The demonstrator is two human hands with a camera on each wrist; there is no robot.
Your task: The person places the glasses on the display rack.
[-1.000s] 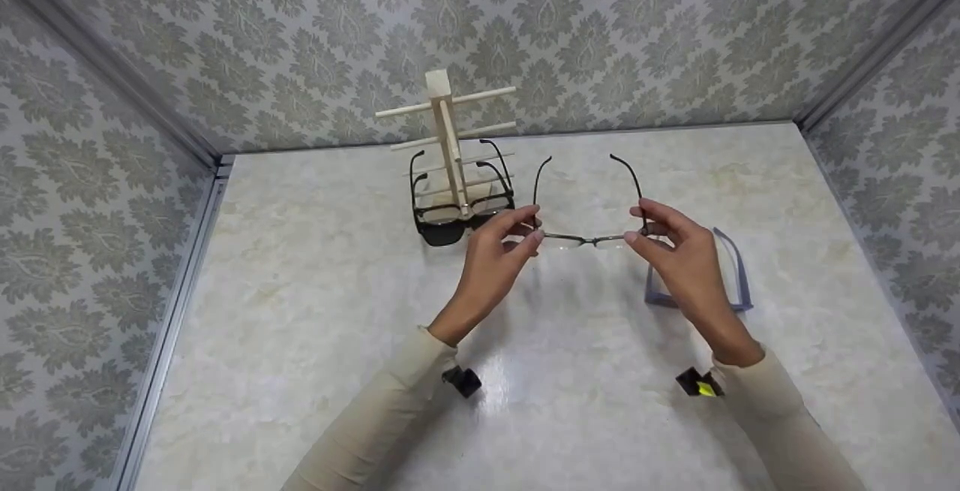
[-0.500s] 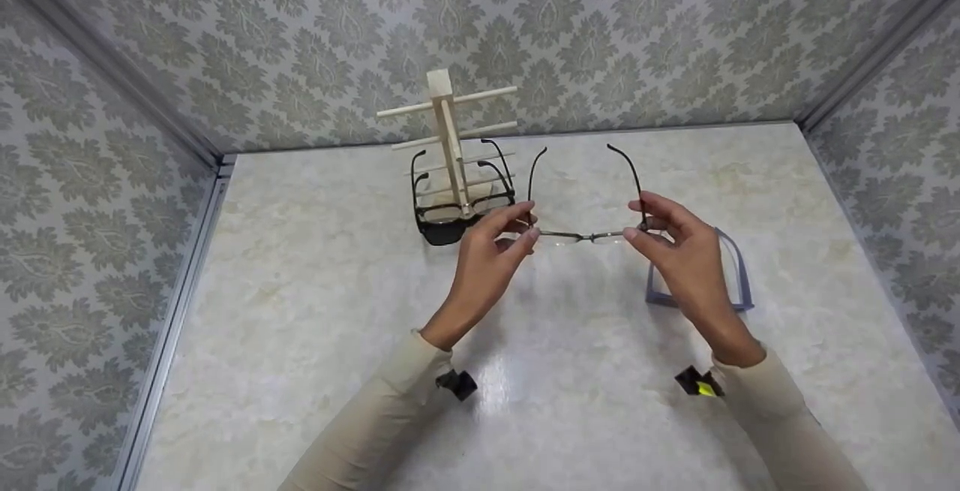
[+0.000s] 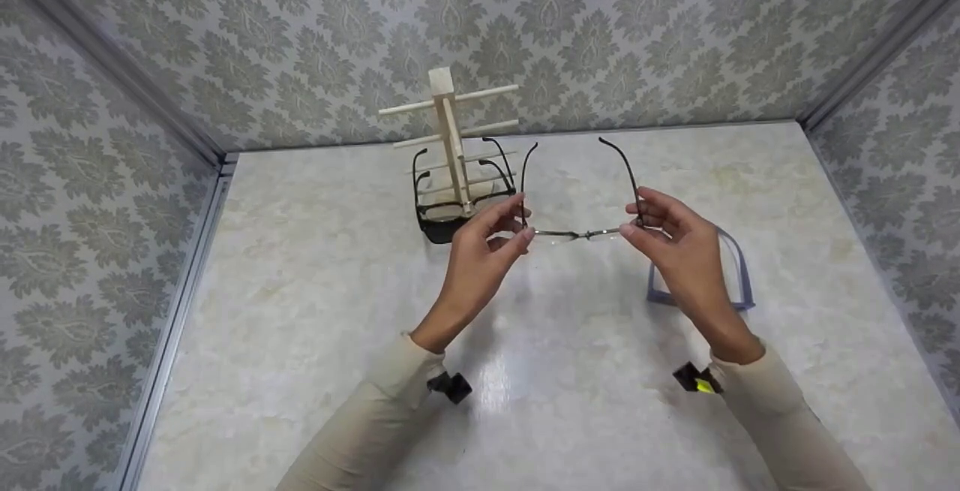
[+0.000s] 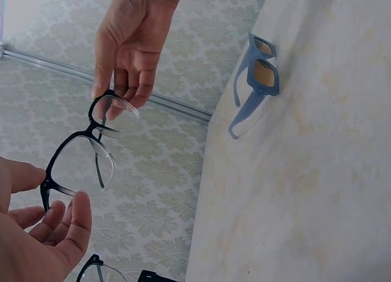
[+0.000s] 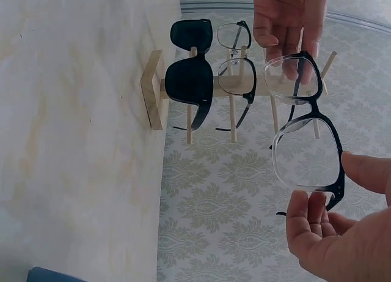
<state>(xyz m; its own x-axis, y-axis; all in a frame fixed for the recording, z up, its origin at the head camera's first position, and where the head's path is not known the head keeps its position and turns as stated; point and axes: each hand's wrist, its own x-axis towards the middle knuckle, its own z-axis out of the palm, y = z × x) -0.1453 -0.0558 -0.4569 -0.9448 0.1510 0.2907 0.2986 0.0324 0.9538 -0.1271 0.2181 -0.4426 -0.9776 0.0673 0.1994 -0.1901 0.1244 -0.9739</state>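
Observation:
Both hands hold one pair of eyeglasses [image 3: 576, 235] above the table, with a dark upper frame, clear lower rims and unfolded temples pointing away. The left hand [image 3: 484, 251] pinches the left end near the hinge, thumb toward me. At the other end, the right hand [image 3: 679, 254] pinches the frame the same way. In the right wrist view the eyeglasses [image 5: 338, 148] overlap the wooden display stand [image 5: 153, 89] behind them. On its lower pegs sit black sunglasses [image 5: 189, 80] and another dark-and-clear pair of glasses [image 5: 252, 89]. The left hand partly hides these in the head view.
Blue-framed sunglasses [image 4: 264, 74] with amber lenses lie on the table [image 3: 322, 311], partly behind the right hand in the head view. The stand's upper pegs [image 3: 487, 92] stick out sideways. Patterned panels [image 3: 562, 18] enclose the table at the back and sides.
The held eyeglasses have drifted slightly left and away from me, toward the stand. Both hands moved with them and kept their pinch; the left hand shifted more.

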